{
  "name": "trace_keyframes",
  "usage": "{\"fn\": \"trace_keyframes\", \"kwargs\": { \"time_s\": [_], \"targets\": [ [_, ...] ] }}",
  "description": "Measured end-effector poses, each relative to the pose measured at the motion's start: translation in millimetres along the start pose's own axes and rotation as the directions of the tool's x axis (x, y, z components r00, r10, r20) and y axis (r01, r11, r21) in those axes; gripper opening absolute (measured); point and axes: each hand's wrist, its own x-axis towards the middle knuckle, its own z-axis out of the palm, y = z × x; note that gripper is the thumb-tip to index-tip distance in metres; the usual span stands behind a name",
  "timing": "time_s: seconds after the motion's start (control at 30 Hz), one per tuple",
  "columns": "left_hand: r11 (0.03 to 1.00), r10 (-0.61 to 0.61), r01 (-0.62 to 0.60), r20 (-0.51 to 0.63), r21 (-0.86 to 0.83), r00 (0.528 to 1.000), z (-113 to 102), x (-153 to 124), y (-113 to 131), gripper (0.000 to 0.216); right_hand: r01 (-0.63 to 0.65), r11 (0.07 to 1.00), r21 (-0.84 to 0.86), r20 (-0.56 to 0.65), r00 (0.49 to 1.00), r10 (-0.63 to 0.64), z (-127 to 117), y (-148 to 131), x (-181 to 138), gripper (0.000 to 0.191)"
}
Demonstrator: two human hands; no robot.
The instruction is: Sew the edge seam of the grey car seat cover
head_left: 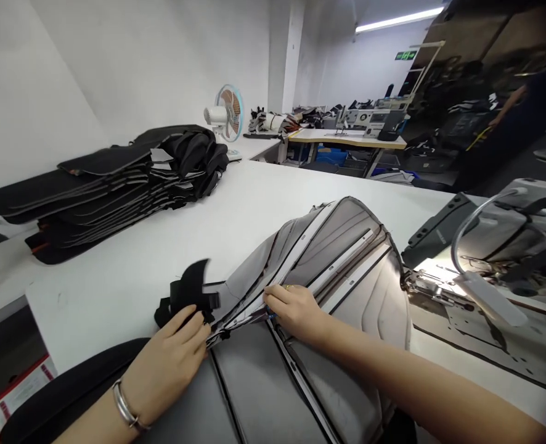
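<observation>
A grey padded cover (273, 376), sewn in panels with white strips and dark piping along its seams, spreads over the worktable and toward me. At its left edge my left hand (175, 351) has its fingers closed on a black strap (192, 287), whose end curls upward. My right hand (296, 311) is closed over a seam in the middle of the cover. A small blue part shows beneath its fingers; the rest is hidden. The cover's far right edge lies against the sewing machine (439, 290).
Stacked black padded pieces (116, 179) stand at the left on the white table (254, 191). A lit lamp arm (467, 228) reaches over the machine bed at right. Farther back are a fan (230, 114) and another sewing machine (365, 120). A person's arm (508, 108) shows at upper right.
</observation>
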Motion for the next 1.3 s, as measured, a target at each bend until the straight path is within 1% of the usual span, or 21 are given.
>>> {"fn": "trace_keyframes", "kwargs": {
  "time_s": [0.03, 0.1, 0.13, 0.17, 0.23, 0.27, 0.3, 0.37, 0.43, 0.5, 0.57, 0.6, 0.67, 0.77, 0.87, 0.93, 1.03, 1.07, 1.13, 1.23, 1.3],
  "targets": [
    [0.999, -0.007, 0.008, 0.025, -0.047, 1.000, 1, 2, 3, 0.034, 0.009, 1.000, 0.003, -0.016, 1.000, -0.009, -1, -1, -3, 0.029],
    [0.986, -0.051, 0.075, 0.156, -0.149, 0.986, 5, 7, 3, 0.032, 0.018, 1.000, 0.000, -0.028, 0.999, -0.018, -3, -3, -5, 0.031],
    [0.977, -0.074, 0.120, 0.249, -0.177, 0.966, 8, 10, 0, 0.026, 0.017, 1.000, -0.007, -0.026, 1.000, -0.017, -4, -3, -4, 0.031],
    [0.971, -0.092, 0.161, 0.345, -0.178, 0.934, 11, 15, -3, 0.032, 0.017, 1.000, -0.015, -0.020, 1.000, -0.018, -5, -3, -4, 0.032],
    [0.967, -0.115, 0.214, 0.508, -0.141, 0.854, 18, 28, -10, 0.076, 0.023, 0.999, -0.030, -0.006, 1.000, -0.023, -5, -3, -3, 0.031],
    [0.968, -0.118, 0.220, 0.556, -0.120, 0.822, 21, 36, -13, 0.092, 0.025, 0.999, -0.032, -0.006, 1.000, -0.025, -6, -4, -2, 0.031],
    [0.971, -0.108, 0.212, 0.584, -0.113, 0.804, 24, 43, -14, 0.099, 0.025, 0.999, -0.030, -0.014, 1.000, -0.026, -6, -4, -2, 0.031],
    [0.973, -0.064, 0.183, 0.591, -0.143, 0.804, 31, 54, -13, 0.096, 0.028, 0.999, -0.018, -0.034, 0.999, -0.029, -7, -4, -1, 0.030],
    [0.971, -0.037, 0.160, 0.553, -0.176, 0.832, 37, 56, -10, 0.069, 0.025, 1.000, -0.006, -0.038, 0.999, -0.025, -6, -4, -1, 0.031],
    [0.970, -0.056, 0.156, 0.451, -0.187, 0.891, 40, 50, -8, 0.039, 0.013, 1.000, 0.002, -0.030, 0.999, -0.013, -5, -4, -2, 0.032],
    [0.970, -0.091, 0.148, 0.277, -0.194, 0.956, 40, 41, -6, 0.030, -0.006, 1.000, 0.002, -0.027, 1.000, 0.006, -2, -4, -2, 0.032],
    [0.968, -0.102, 0.141, 0.188, -0.209, 0.977, 38, 37, -6, 0.029, -0.017, 1.000, -0.002, -0.019, 1.000, 0.017, 0, -3, -1, 0.032],
    [0.963, -0.101, 0.114, 0.066, -0.246, 0.993, 33, 32, -5, 0.027, -0.044, 0.999, -0.012, 0.049, 0.998, 0.044, 3, -2, 3, 0.028],
    [0.961, -0.086, 0.083, 0.000, -0.263, 0.996, 26, 31, 1, 0.030, -0.147, 0.989, 0.011, 0.269, 0.953, 0.139, 0, 1, 16, 0.019],
    [0.969, -0.111, 0.101, -0.031, -0.224, 0.993, 24, 29, 11, 0.030, -0.299, 0.949, 0.100, 0.431, 0.873, 0.230, -8, 0, 28, 0.036],
    [0.977, -0.120, 0.106, -0.063, -0.185, 0.991, 25, 25, 21, 0.029, -0.358, 0.915, 0.185, 0.427, 0.868, 0.253, -12, -5, 31, 0.042],
    [0.983, -0.129, 0.110, -0.131, -0.147, 0.983, 29, 20, 36, 0.024, -0.365, 0.885, 0.288, 0.344, 0.902, 0.260, -15, -17, 27, 0.038],
    [0.982, -0.141, 0.118, -0.147, -0.150, 0.979, 30, 18, 39, 0.021, -0.364, 0.883, 0.297, 0.350, 0.902, 0.254, -16, -22, 25, 0.036],
    [0.976, -0.170, 0.140, -0.182, -0.169, 0.968, 32, 17, 44, 0.016, -0.404, 0.876, 0.263, 0.425, 0.863, 0.271, -20, -30, 22, 0.034],
    [0.968, -0.197, 0.150, -0.239, -0.199, 0.951, 36, 18, 48, 0.012, -0.487, 0.854, 0.184, 0.560, 0.766, 0.317, -28, -39, 21, 0.040],
    [0.965, -0.203, 0.146, -0.267, -0.218, 0.942, 36, 18, 48, 0.011, -0.493, 0.853, 0.171, 0.588, 0.746, 0.314, -35, -42, 21, 0.038]
  ]
}}
